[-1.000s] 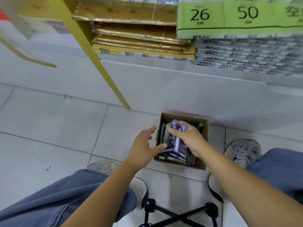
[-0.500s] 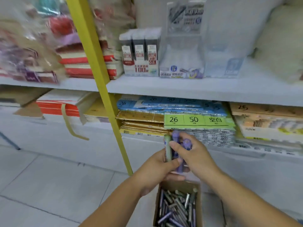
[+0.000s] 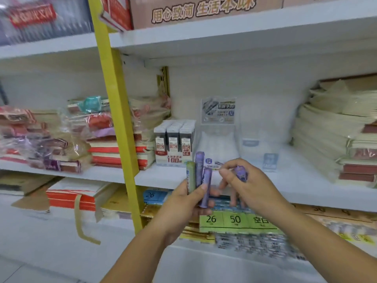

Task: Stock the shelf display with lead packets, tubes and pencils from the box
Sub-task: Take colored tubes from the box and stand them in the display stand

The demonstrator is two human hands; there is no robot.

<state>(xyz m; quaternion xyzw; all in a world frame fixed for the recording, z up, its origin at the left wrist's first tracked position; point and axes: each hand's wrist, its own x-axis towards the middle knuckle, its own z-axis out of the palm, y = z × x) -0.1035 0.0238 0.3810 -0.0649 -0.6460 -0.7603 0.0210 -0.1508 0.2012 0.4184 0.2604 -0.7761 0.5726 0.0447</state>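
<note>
Shelf [image 3: 295,180] now fills the view: tubes up from the box, split btw the hands.
Box has dropped out of frame; 1 s ago both hands were down in it. Left hand [image 3: 183,203] fingers [image 3: 202,187] clenched round 3 upright tubes [image 3: 199,172] (1 green, 2 purple). Right hand [image 3: 251,186] pinches a single purple tube [image 3: 240,172], pulled off the bunch held w/ the left 0.5 s ago. Both hover near the clear display stand [image 3: 216,148], beside the lead packets [image 3: 173,137]. Prob. next: slot the single in; none of this handful stocked yet.

White shelf [image 3: 295,180]: lead packets [image 3: 173,139], clear display stand [image 3: 219,137], notebook stacks [image 3: 330,139] either side.
</note>
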